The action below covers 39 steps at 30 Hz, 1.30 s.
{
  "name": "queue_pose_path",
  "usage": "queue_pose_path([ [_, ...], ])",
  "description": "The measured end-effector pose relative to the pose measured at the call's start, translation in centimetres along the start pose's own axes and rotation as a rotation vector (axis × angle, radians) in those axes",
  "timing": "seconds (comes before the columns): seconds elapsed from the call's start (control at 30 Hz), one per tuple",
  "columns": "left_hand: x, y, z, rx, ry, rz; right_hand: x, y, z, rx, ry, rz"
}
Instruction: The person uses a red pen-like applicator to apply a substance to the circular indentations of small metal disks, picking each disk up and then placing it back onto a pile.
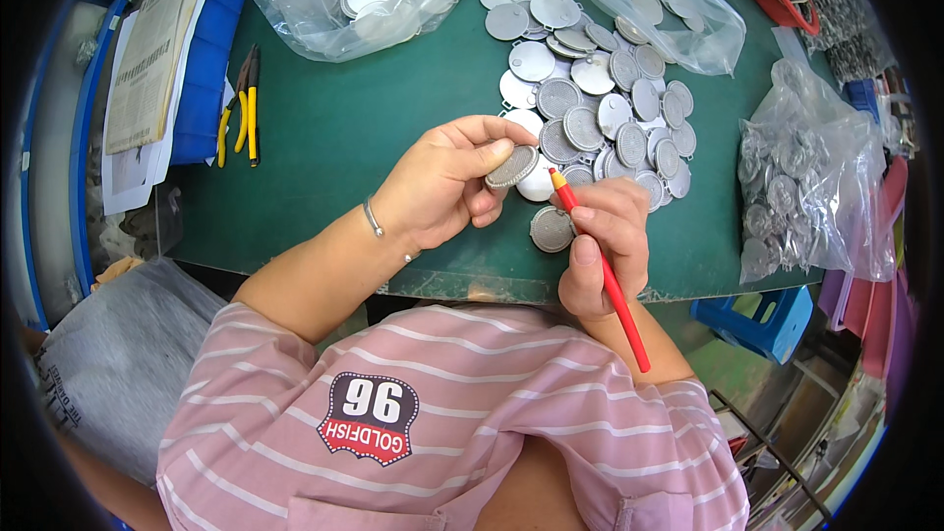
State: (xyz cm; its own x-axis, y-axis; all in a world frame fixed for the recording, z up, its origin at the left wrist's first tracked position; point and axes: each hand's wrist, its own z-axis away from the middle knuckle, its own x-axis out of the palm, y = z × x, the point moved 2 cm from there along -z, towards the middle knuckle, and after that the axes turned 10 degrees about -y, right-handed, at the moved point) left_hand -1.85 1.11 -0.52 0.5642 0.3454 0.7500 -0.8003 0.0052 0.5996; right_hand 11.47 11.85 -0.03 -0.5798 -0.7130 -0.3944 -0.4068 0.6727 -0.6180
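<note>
Our left fingers (482,127) pinch a round metal disc (512,168) — our right fingers (608,228) pinch a red pencil-shaped tool (619,307) above the counter (329,147).

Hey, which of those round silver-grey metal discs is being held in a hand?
The textured, round silver-grey metal disc pinched in the left hand; the other discs lie, many overlapping, on the green tabletop or in clear plastic bags.

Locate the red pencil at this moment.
In the head view, the pencil slants right of centre, held by the right hand, its tip just right of the disc in the left hand.
</note>
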Motion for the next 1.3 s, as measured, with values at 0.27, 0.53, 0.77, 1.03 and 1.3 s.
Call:
queue_pose_path([
  [0.27,-0.4,-0.4,-0.2,0.035,0.0,-0.017,0.1,-0.1,-0.4,0.012,-0.1,0.021],
  [0.53,1.1,0.8,0.6,0.564,0.253,-0.842,-0.2,-0.3,-0.4,0.033,0.028,-0.008],
  [0.77,-1.2,12.1,0.7,1.159,0.74,-1.904,-0.8,-0.1,0.3,0.032,0.076,-0.03],
  [1.03,0.6,7.1,-5.5,0.639,0.35,-1.978,-0.9,-0.3,0.1,0.054,0.067,-0.04],
  [1.3,0.0,4.7,-7.2,0.512,0.345,-1.986,-0.8,-0.1,0.3,0.109,0.063,-0.091],
])
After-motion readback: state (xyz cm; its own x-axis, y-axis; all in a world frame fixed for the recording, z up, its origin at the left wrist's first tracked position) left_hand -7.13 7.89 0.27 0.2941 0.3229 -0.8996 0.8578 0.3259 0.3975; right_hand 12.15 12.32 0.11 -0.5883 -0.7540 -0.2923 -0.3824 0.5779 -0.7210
